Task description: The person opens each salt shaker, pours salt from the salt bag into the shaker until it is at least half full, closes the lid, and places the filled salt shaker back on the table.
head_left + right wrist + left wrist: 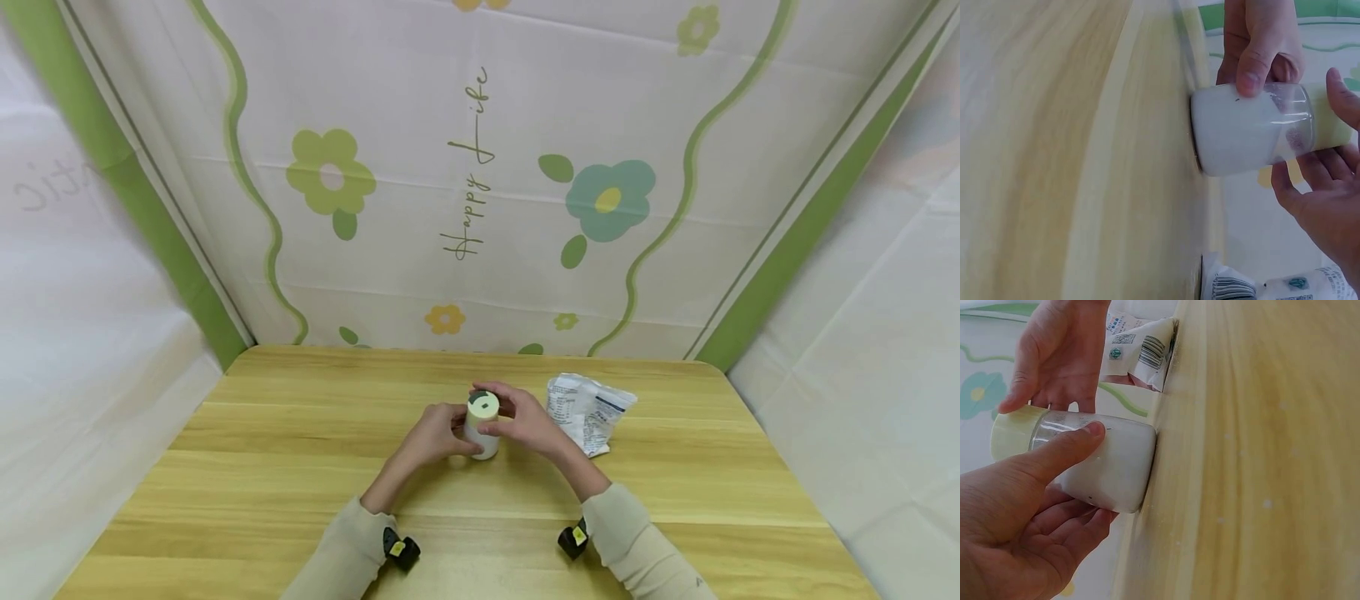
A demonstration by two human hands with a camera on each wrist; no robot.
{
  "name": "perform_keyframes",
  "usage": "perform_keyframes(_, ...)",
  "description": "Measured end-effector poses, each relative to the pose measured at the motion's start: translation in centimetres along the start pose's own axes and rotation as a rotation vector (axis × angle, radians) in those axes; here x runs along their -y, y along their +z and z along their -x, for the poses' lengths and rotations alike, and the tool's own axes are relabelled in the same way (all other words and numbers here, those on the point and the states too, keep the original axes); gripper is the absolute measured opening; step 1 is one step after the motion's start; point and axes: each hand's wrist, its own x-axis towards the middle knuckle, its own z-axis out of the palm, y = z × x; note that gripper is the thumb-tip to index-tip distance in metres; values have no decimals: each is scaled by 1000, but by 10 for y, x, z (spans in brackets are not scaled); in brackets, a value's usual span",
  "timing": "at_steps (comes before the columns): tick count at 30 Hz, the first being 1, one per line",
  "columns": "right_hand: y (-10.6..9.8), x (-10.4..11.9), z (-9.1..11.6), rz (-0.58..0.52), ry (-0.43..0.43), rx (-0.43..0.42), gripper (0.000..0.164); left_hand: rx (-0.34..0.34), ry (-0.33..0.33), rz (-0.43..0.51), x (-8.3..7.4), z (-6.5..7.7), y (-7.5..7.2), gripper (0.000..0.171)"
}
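Observation:
A clear seasoning jar (1119,462), mostly full of white grains or powder, stands upright on the wooden table near its middle. Its pale yellow-green lid (483,408) is on and shows a dark patterned part on top in the head view. My left hand (435,433) grips the jar's body low down, thumb (1072,444) across one side and fingers wrapped under the other. Around the lid, my right hand (528,423) has its thumb on one side and fingers on the opposite side, as the right wrist view shows from close by.
A crumpled white printed bag (581,412) with a barcode stands just right of my right hand. Small white specks dot the wooden table (1260,487). Fabric walls with flower prints (330,175) enclose the table at the back and both sides.

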Motion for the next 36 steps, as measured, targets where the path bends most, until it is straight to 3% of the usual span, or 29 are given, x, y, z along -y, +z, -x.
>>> perform_keyframes(3, 0, -2, 0, -6, 11, 0, 59, -1, 2, 3, 0, 0, 0, 43)
perform_keyframes(10, 5, 0, 0, 28, 85, -101, 53, -9, 6, 0, 1, 0, 1, 39)
perform_keyframes(20, -4, -1, 1, -78, 10, 55, 61, 1, 7, 16, 0, 0, 0, 44)
perform_keyframes(30, 6, -3, 2, -67, 67, -95, 54, -4, 8, 3, -2, 1, 0, 42)
perform_keyframes(36, 2, -3, 2, -92, 8, 1, 62, 2, 3, 7, -2, 0, 0, 45)
